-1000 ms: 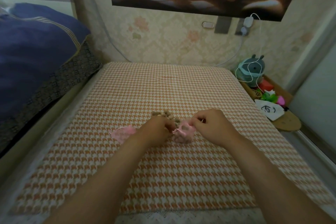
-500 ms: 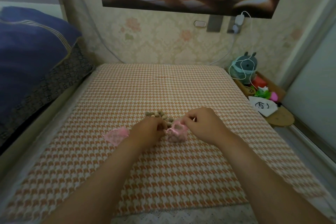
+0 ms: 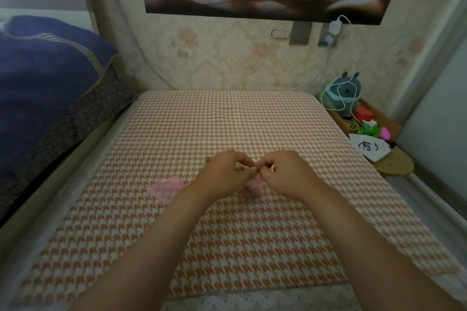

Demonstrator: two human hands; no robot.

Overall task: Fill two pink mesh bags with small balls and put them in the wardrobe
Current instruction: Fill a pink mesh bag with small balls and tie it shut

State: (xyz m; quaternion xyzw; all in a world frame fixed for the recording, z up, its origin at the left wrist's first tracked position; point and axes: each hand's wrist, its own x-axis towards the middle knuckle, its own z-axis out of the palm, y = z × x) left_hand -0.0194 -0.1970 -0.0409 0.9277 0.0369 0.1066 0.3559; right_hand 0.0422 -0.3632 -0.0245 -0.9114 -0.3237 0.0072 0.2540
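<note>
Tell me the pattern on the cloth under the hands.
The cloth is orange-and-white houndstooth, clearest in the head view.

We are seeing both arms bare. The left forearm [image 3: 161,250] and the right forearm [image 3: 366,242] are showing uncovered skin all the way from the frame's lower edge to the wrists, with any sleeve lying out of view. The left hand [image 3: 222,177] and the right hand [image 3: 288,175] are showing bare too, their backs and knuckles plain. The fingertips are looking too small and blurred for us to judge the nails.
</note>
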